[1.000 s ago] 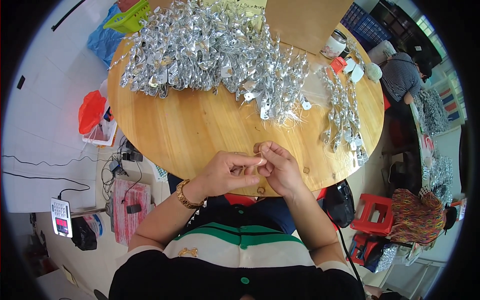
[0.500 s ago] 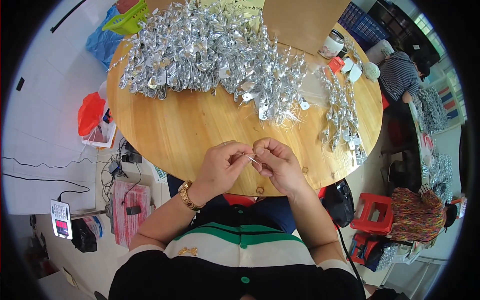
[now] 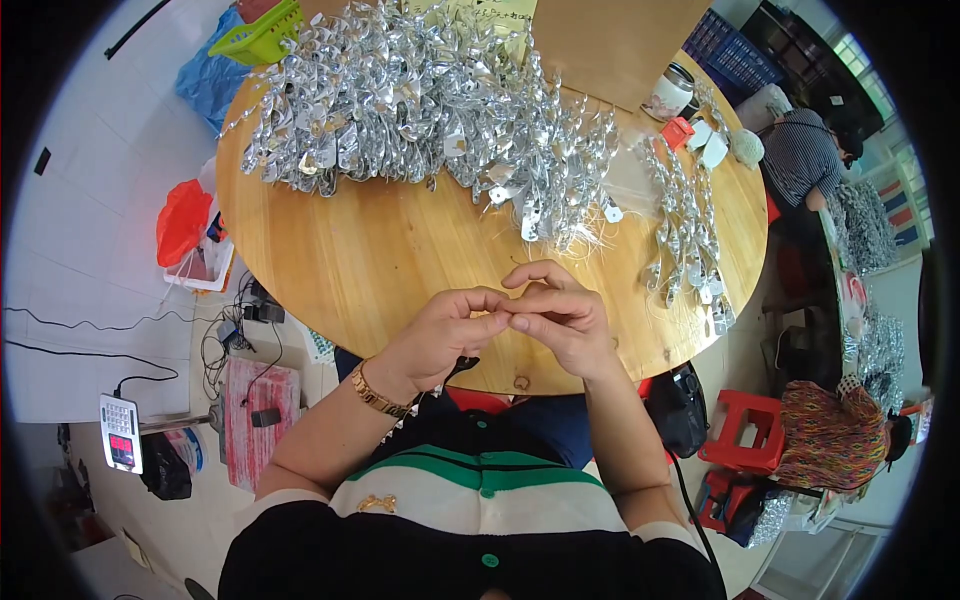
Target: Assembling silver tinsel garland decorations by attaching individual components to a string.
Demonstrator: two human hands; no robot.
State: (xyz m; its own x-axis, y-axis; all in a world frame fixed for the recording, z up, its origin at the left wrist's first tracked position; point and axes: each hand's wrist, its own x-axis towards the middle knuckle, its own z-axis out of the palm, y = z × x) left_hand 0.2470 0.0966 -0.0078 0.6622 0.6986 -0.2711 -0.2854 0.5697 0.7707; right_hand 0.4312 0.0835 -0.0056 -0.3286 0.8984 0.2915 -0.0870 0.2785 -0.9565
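Above the near edge of the round wooden table (image 3: pixel 330 250), my two hands meet fingertip to fingertip. Thumb and forefinger of my left hand (image 3: pixel 445 335) are pinched together, and what they hold is too small to make out. My right hand (image 3: pixel 568 325) presses thumb and a finger together at the same spot, its forefinger raised and bent. Below my left hand, bits of a shiny silver strip (image 3: pixel 392 432) show beside the gold wristwatch. Beyond my hands lies a large heap of twisted silver foil strips (image 3: pixel 400 110), with pale loose threads (image 3: pixel 575 240) at its near right end.
A smaller bunch of silver strips (image 3: pixel 682 225) lies on the table's right. Behind stand a cardboard box (image 3: pixel 615 50), a jar (image 3: pixel 670 92) and a small red box (image 3: pixel 677 132). A green basket (image 3: pixel 258 35) is far left. Red stools (image 3: pixel 742 430) and two people are at right.
The thin white thread between my fingers no longer shows. My right forefinger has lifted and straightened somewhat, and the hands' fingertips have drawn together. A dark bit now shows below my left hand.
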